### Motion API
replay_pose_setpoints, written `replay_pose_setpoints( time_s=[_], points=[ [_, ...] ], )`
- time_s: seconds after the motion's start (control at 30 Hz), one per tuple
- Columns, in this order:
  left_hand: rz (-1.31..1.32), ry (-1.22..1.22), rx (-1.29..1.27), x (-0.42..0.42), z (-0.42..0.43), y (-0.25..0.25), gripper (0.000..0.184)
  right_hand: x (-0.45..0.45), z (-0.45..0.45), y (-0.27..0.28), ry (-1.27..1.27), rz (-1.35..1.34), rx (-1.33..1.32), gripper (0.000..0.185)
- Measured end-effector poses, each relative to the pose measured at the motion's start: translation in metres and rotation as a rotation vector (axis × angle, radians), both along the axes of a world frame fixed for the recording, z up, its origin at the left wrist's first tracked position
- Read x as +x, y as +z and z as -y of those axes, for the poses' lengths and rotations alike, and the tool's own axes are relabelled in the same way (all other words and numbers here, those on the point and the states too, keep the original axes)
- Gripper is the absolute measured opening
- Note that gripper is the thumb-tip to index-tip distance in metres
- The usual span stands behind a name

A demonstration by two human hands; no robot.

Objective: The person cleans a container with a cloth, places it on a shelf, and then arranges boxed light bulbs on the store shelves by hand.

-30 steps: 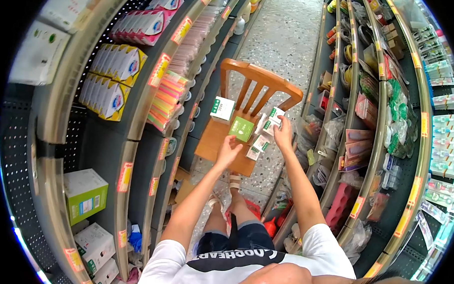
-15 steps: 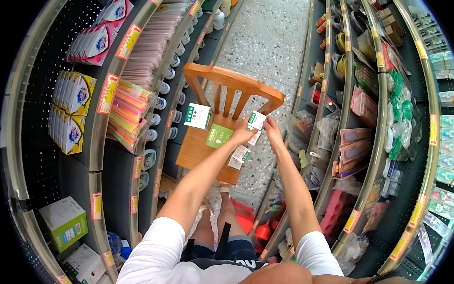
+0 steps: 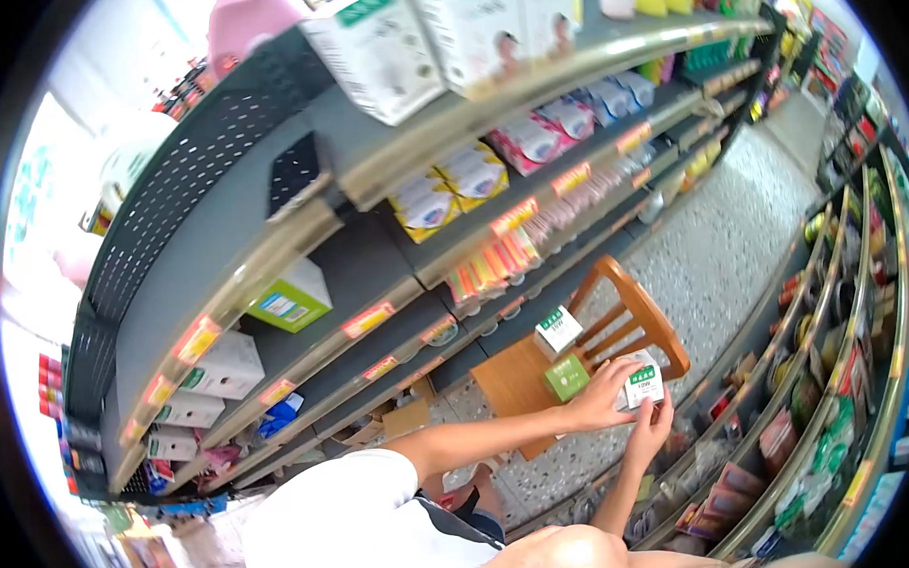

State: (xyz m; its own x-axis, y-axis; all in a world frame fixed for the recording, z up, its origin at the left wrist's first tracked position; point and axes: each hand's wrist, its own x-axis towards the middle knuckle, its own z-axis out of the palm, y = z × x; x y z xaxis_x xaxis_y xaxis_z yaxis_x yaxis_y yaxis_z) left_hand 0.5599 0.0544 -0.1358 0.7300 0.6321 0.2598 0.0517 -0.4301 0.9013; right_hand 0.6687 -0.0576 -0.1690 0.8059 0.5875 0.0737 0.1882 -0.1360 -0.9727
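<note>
Above the right side of a wooden chair (image 3: 508,382), my left hand (image 3: 601,397) and my right hand (image 3: 652,423) both hold a small white and green box (image 3: 643,386). The fingers of my left hand are wrapped at its left side, and my right hand grips its lower edge. Behind it another white box (image 3: 637,359) partly shows. On the seat stand a green box (image 3: 568,377), just left of my left hand, and a larger white box (image 3: 558,328) near the backrest. My left forearm covers the front of the seat.
A long shelf unit (image 3: 376,332) on the left carries yellow packs (image 3: 428,205), pink packs (image 3: 542,139), and a green and white carton (image 3: 293,298). A dark phone-like object (image 3: 297,175) lies on its upper shelf. Packed shelves (image 3: 779,413) line the right, beside the speckled floor (image 3: 718,240).
The view has swung left, showing more of the left shelf. My hands came together from apart above the chair and now hold the small box between them.
</note>
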Motion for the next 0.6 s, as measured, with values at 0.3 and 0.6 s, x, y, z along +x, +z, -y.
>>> replay_pose_setpoints(
  time_s=[0.3,0.6],
  points=[
    [0.197,0.325,0.406,-0.171,-0.033,0.214,0.075,-0.119,-0.054,0.219,0.538,0.081,0.316,0.036],
    [0.199,0.624,0.462,-0.342,-0.015,0.364,0.069,-0.247,-0.115,0.357,1.032,0.432,0.691,0.049]
  ],
)
